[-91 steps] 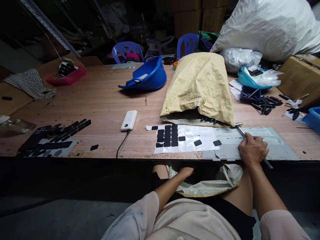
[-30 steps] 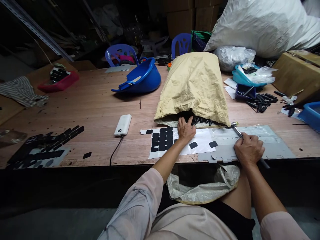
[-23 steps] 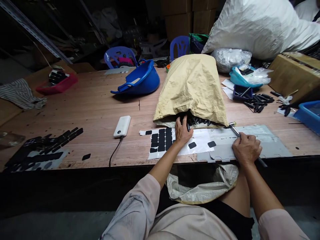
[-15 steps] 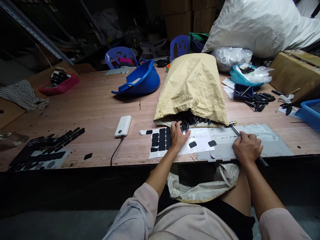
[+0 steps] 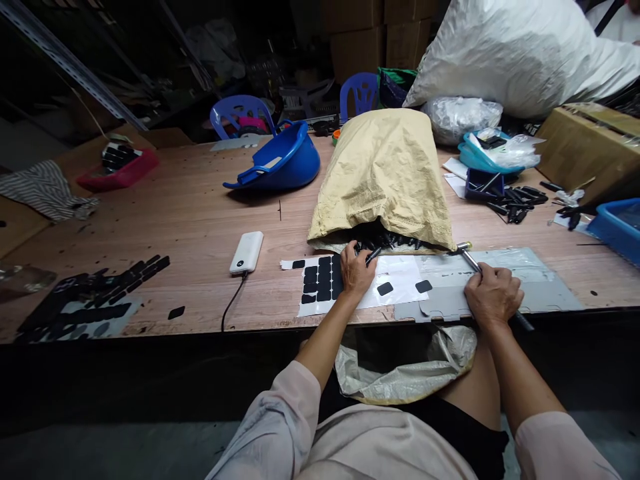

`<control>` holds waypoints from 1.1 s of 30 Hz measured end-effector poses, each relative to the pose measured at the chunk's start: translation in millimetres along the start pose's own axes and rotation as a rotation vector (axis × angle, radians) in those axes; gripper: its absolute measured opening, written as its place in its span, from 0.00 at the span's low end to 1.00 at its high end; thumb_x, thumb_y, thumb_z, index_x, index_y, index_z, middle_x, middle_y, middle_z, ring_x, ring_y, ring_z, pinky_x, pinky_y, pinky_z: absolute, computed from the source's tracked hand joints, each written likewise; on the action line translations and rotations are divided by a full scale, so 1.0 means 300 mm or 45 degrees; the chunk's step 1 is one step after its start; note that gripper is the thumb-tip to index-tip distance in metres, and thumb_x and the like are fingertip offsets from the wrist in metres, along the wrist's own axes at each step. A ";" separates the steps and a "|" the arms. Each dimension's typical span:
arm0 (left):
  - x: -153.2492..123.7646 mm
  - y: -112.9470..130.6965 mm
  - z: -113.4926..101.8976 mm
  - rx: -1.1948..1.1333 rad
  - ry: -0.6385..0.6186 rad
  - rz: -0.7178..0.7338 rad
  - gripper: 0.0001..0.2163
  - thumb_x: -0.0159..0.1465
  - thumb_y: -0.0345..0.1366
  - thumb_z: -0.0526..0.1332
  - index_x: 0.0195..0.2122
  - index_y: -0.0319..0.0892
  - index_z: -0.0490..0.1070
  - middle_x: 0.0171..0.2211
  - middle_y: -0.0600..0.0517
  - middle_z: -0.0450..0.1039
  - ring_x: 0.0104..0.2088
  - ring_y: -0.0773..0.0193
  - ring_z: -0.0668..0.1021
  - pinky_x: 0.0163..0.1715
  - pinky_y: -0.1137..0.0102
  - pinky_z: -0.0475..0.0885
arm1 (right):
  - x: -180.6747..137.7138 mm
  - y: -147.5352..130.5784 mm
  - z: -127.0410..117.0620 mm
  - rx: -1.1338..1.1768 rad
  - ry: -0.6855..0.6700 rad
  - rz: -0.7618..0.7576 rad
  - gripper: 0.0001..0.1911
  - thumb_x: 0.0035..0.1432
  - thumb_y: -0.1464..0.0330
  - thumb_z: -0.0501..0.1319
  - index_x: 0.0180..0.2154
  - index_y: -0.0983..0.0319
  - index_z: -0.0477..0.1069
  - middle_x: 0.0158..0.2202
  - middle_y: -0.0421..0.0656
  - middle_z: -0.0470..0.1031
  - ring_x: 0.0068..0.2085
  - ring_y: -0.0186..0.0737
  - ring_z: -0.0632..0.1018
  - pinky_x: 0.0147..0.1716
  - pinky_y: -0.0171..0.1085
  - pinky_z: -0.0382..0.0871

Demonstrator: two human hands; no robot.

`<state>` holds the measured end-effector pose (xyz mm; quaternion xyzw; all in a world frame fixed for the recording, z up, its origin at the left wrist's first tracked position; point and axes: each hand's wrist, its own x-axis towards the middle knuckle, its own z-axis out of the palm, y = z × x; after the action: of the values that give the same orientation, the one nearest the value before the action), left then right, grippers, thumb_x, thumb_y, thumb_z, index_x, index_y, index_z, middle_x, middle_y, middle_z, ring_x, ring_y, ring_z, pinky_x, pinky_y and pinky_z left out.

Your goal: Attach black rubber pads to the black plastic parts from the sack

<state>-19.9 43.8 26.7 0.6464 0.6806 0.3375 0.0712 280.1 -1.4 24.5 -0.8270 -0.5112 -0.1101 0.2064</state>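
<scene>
My left hand (image 5: 356, 272) rests on the white backing sheet (image 5: 400, 273), its fingers pinched round a small black rod-shaped part (image 5: 373, 254) just outside the mouth of the tan woven sack (image 5: 385, 173). More black parts (image 5: 395, 240) spill from the sack's opening. Rows of black adhesive pads (image 5: 320, 283) lie on the sheet left of that hand; two loose pads (image 5: 385, 289) lie to its right. My right hand (image 5: 493, 298) is closed round a metal-tipped tool (image 5: 470, 259) over a grey flat panel (image 5: 545, 287).
A white power bank (image 5: 247, 252) with a cable lies left of the sheet. Black strips (image 5: 100, 290) lie at the left edge. Behind are a blue basin (image 5: 280, 160), a red tray (image 5: 123, 172), a teal tray (image 5: 487, 157), cardboard boxes (image 5: 590, 147) and a big white sack (image 5: 515, 53). A grey bag (image 5: 405, 373) lies on my lap.
My left hand came up from my lap, reached into the sack's mouth and has drawn back a little with one black part pinched in it. My right hand has stayed on the tool.
</scene>
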 end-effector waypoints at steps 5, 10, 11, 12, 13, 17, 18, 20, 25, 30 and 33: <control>-0.113 0.006 -0.030 -0.187 -0.166 0.165 0.09 0.66 0.37 0.72 0.47 0.49 0.85 0.49 0.46 0.76 0.55 0.49 0.75 0.61 0.54 0.71 | 0.002 0.008 0.003 0.032 -0.014 0.031 0.21 0.70 0.61 0.56 0.54 0.63 0.81 0.48 0.55 0.73 0.45 0.50 0.68 0.41 0.45 0.56; -0.169 0.019 -0.030 -0.337 -0.489 0.287 0.09 0.63 0.34 0.74 0.45 0.48 0.85 0.40 0.50 0.79 0.49 0.53 0.76 0.56 0.57 0.71 | 0.018 0.015 0.001 0.057 -0.092 0.026 0.19 0.70 0.61 0.57 0.51 0.64 0.81 0.47 0.56 0.74 0.45 0.50 0.67 0.43 0.46 0.58; -0.168 0.021 -0.029 -0.342 -0.500 0.284 0.09 0.63 0.34 0.75 0.45 0.48 0.85 0.40 0.50 0.80 0.49 0.53 0.76 0.56 0.57 0.71 | 0.016 0.016 -0.003 0.057 -0.103 0.036 0.19 0.70 0.62 0.57 0.50 0.64 0.81 0.47 0.56 0.74 0.45 0.50 0.67 0.43 0.47 0.59; -0.165 0.022 -0.030 -0.341 -0.506 0.282 0.09 0.62 0.34 0.75 0.44 0.48 0.85 0.40 0.50 0.80 0.49 0.53 0.76 0.56 0.58 0.71 | 0.011 0.018 -0.009 0.058 -0.106 0.055 0.19 0.70 0.62 0.56 0.50 0.64 0.81 0.47 0.56 0.74 0.46 0.51 0.67 0.43 0.47 0.60; -0.162 0.023 -0.030 -0.337 -0.510 0.285 0.09 0.62 0.34 0.75 0.44 0.48 0.85 0.40 0.50 0.80 0.49 0.53 0.76 0.56 0.58 0.71 | -0.001 0.021 -0.017 0.061 -0.102 0.079 0.18 0.70 0.62 0.56 0.49 0.65 0.81 0.47 0.56 0.74 0.46 0.51 0.68 0.43 0.48 0.60; -0.157 0.029 -0.029 -0.306 -0.539 0.324 0.10 0.61 0.37 0.77 0.44 0.48 0.86 0.42 0.48 0.80 0.50 0.51 0.76 0.57 0.57 0.70 | -0.109 0.030 -0.072 0.191 -0.055 0.074 0.18 0.71 0.62 0.55 0.49 0.63 0.79 0.47 0.55 0.75 0.47 0.52 0.72 0.43 0.47 0.64; -0.158 0.030 -0.028 -0.302 -0.550 0.331 0.10 0.61 0.37 0.77 0.44 0.47 0.86 0.42 0.48 0.80 0.50 0.51 0.76 0.57 0.56 0.69 | -0.149 0.029 -0.089 0.270 -0.046 0.019 0.18 0.71 0.61 0.54 0.49 0.62 0.79 0.47 0.54 0.75 0.47 0.51 0.73 0.43 0.45 0.65; -0.159 0.033 -0.028 -0.309 -0.568 0.332 0.10 0.62 0.37 0.77 0.44 0.47 0.86 0.41 0.48 0.80 0.50 0.51 0.76 0.58 0.56 0.69 | -0.232 0.019 -0.122 0.476 -0.046 -0.146 0.18 0.73 0.58 0.53 0.48 0.61 0.77 0.46 0.52 0.77 0.45 0.49 0.76 0.43 0.44 0.68; -0.155 0.050 -0.034 -0.350 -0.606 0.239 0.09 0.60 0.37 0.78 0.41 0.48 0.85 0.40 0.50 0.82 0.50 0.51 0.76 0.58 0.56 0.68 | -0.391 -0.041 -0.157 0.885 -0.203 -0.380 0.15 0.74 0.57 0.56 0.46 0.58 0.77 0.40 0.46 0.80 0.42 0.45 0.80 0.45 0.43 0.75; -0.147 0.060 -0.034 -0.334 -0.647 0.190 0.07 0.60 0.38 0.78 0.39 0.49 0.86 0.39 0.50 0.82 0.51 0.51 0.75 0.59 0.55 0.68 | -0.431 -0.089 -0.164 0.937 -0.220 -0.428 0.15 0.75 0.60 0.56 0.52 0.58 0.78 0.42 0.46 0.82 0.43 0.44 0.82 0.46 0.43 0.77; -0.148 0.055 -0.029 -0.323 -0.649 0.221 0.07 0.60 0.38 0.77 0.40 0.51 0.87 0.39 0.50 0.82 0.50 0.51 0.75 0.59 0.55 0.67 | -0.443 -0.108 -0.175 0.917 -0.190 -0.460 0.18 0.76 0.62 0.55 0.58 0.56 0.78 0.44 0.47 0.82 0.44 0.43 0.82 0.47 0.42 0.78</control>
<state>-3.9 -1.6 27.6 0.7521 0.5352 0.2514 0.2910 192.6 -118.9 26.5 -0.6044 -0.6677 0.1018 0.4225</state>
